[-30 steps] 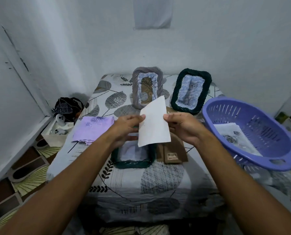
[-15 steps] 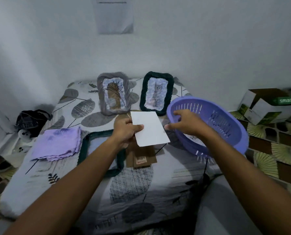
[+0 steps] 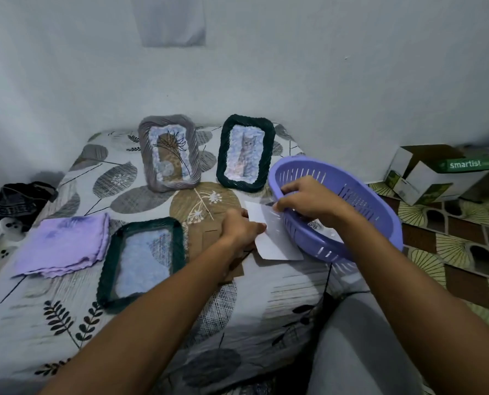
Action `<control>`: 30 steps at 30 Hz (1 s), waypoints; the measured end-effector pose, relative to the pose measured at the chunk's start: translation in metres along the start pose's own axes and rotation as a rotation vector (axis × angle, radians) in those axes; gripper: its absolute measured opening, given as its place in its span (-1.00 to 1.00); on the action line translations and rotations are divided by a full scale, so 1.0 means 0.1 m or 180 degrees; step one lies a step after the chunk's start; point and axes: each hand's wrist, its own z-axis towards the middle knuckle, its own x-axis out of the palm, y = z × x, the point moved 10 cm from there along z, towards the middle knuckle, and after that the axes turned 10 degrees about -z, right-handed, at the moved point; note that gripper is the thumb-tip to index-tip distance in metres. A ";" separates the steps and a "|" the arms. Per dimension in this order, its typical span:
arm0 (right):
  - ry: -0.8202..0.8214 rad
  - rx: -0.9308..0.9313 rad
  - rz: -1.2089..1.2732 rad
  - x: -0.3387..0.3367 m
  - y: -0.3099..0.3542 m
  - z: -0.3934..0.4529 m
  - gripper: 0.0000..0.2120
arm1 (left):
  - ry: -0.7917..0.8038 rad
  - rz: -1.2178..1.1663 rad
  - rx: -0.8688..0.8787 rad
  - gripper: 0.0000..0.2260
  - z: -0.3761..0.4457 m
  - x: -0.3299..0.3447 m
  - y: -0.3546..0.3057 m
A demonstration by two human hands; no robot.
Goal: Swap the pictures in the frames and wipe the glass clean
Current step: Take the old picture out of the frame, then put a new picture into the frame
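Paper first: I see the left hand (image 3: 241, 229) pinching a blank white rectangular paper sheet (image 3: 277, 243) at its left edge, just beside the purple slotted plastic basket (image 3: 360, 201). The right hand (image 3: 308, 199) curls over the basket's near rim, gripping it. A dark green rope-edged picture frame (image 3: 143, 258) lies flat on the leaf-patterned cloth (image 3: 66, 323), beside a folded lilac cloth (image 3: 63, 243).

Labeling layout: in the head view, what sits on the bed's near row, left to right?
purple cloth → green frame lying flat → left hand → white picture → purple basket with the right hand in it.
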 end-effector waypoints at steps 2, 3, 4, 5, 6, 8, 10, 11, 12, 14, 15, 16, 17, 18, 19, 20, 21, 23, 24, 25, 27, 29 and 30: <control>0.0029 0.0008 0.0025 0.05 0.00 0.01 -0.82 | 0.0011 0.0031 -0.0025 -0.79 0.00 0.05 0.02; 0.0025 0.0021 0.0024 0.07 -0.01 0.02 -0.83 | 0.0022 0.0013 -0.0050 -0.80 0.00 0.07 0.04; 0.0020 0.0038 0.0017 0.09 -0.02 0.03 -0.85 | 0.0027 -0.0021 -0.0086 -0.80 -0.01 0.08 0.06; 0.0008 0.0047 0.0008 0.12 -0.02 0.03 -0.85 | 0.0018 -0.0065 -0.0114 -0.81 0.00 0.09 0.08; -0.0009 0.0056 -0.0004 0.14 -0.02 0.04 -0.84 | 0.0012 -0.0101 -0.0151 -0.82 0.01 0.09 0.10; -0.0040 0.0077 -0.0044 0.19 -0.04 0.07 -0.83 | 0.0032 -0.0147 -0.0220 -0.84 0.03 0.09 0.15; -0.0072 0.0090 -0.0102 0.22 -0.04 0.08 -0.82 | 0.0079 -0.0211 -0.0274 -0.87 0.03 0.08 0.18; -0.0090 0.0096 -0.0118 0.23 -0.05 0.09 -0.81 | 0.0106 -0.0257 -0.0298 -0.88 0.02 0.08 0.18; -0.0105 0.0104 -0.0121 0.23 -0.06 0.09 -0.79 | 0.0139 -0.0324 -0.0325 -0.89 0.00 0.08 0.17; -0.0117 0.0124 -0.0129 0.24 -0.06 0.09 -0.78 | 0.0193 -0.0451 -0.0379 -0.89 -0.05 0.05 0.13; -0.0119 0.0129 -0.0138 0.24 -0.07 0.09 -0.77 | 0.0174 -0.0463 -0.0380 -0.87 -0.06 0.02 0.10; -0.0115 0.0130 -0.0154 0.24 -0.07 0.08 -0.76 | 0.0108 -0.0438 -0.0348 -0.83 -0.08 -0.04 0.06; -0.0095 0.0125 -0.0170 0.24 -0.07 0.07 -0.77 | 0.0012 -0.0415 -0.0268 -0.79 -0.09 -0.13 0.01; -0.0056 0.0109 -0.0174 0.24 -0.06 0.06 -0.76 | -0.0093 -0.0368 -0.0133 -0.77 -0.11 -0.21 -0.07; 0.0003 0.0101 -0.0141 0.25 -0.06 0.05 -0.73 | -0.0222 -0.0209 0.0068 -0.77 -0.12 -0.29 -0.16; 0.0056 0.0120 -0.0066 0.24 -0.07 0.05 -0.66 | -0.0360 0.0099 0.0334 -0.76 -0.13 -0.37 -0.29; 0.0082 0.0180 0.0066 0.21 -0.11 0.04 -0.57 | -0.0442 0.0398 0.0587 -0.76 -0.15 -0.40 -0.43; -0.0031 0.0288 0.0213 0.07 -0.25 0.07 -0.53 | -0.0364 0.0528 0.0874 -0.77 -0.20 -0.34 -0.64; -0.0173 0.0333 0.0140 -0.05 -0.34 0.11 -0.59 | -0.0220 0.0429 0.0894 -0.79 -0.23 -0.26 -0.70; -0.0327 0.0413 -0.0009 -0.17 -0.47 0.16 -0.64 | -0.0070 0.0318 0.0835 -0.79 -0.25 -0.17 -0.73; -0.0491 0.0621 -0.0525 -0.38 -0.73 0.22 -0.72 | 0.0242 -0.0039 0.0471 -0.77 -0.28 0.02 -0.69; -0.0367 0.0852 -0.1083 -0.44 -0.93 0.22 -0.68 | 0.0523 -0.0451 0.0061 -0.80 -0.32 0.20 -0.61; -0.0233 0.0939 -0.1297 -0.41 -1.00 0.21 -0.62 | 0.0590 -0.0616 -0.0067 -0.83 -0.33 0.25 -0.57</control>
